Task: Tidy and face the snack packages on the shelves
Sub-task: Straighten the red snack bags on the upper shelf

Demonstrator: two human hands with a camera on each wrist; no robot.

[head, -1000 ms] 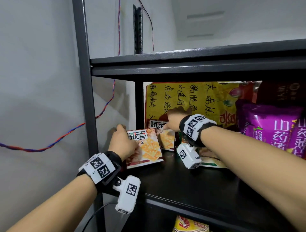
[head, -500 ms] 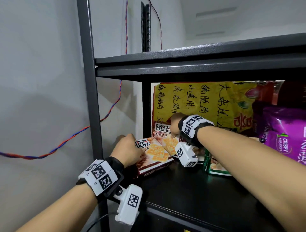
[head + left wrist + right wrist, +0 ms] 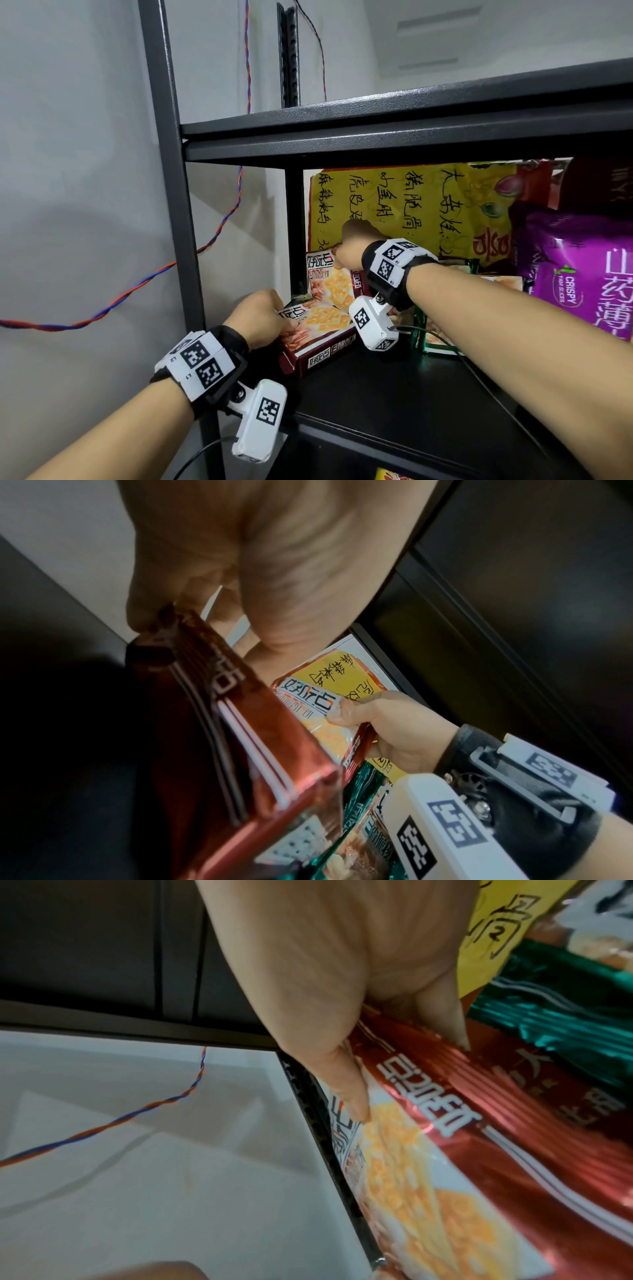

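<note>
Two red cracker boxes sit at the left end of the black shelf point(image 3: 394, 394). The front cracker box point(image 3: 322, 329) point(image 3: 260, 750) is tipped back, its face slanting upward, and my left hand point(image 3: 263, 315) grips its top left corner. The rear cracker box point(image 3: 334, 286) point(image 3: 445, 1137) stands upright against the back; my right hand point(image 3: 356, 246) point(image 3: 383, 723) pinches its top edge, thumb on the printed face. A green snack bag point(image 3: 428, 339) point(image 3: 565, 1010) lies behind my right wrist, mostly hidden.
A big yellow bag with handwriting point(image 3: 411, 205) leans at the back. A purple yam-crisp bag point(image 3: 582, 274) stands at the right. The shelf post point(image 3: 164, 171) and white wall with a twisted red-blue wire point(image 3: 137, 291) close the left side. Another shelf board point(image 3: 411, 116) is overhead.
The front box has tipped from nearly upright to leaning back under my left hand. My right hand has kept its hold on the rear box.
</note>
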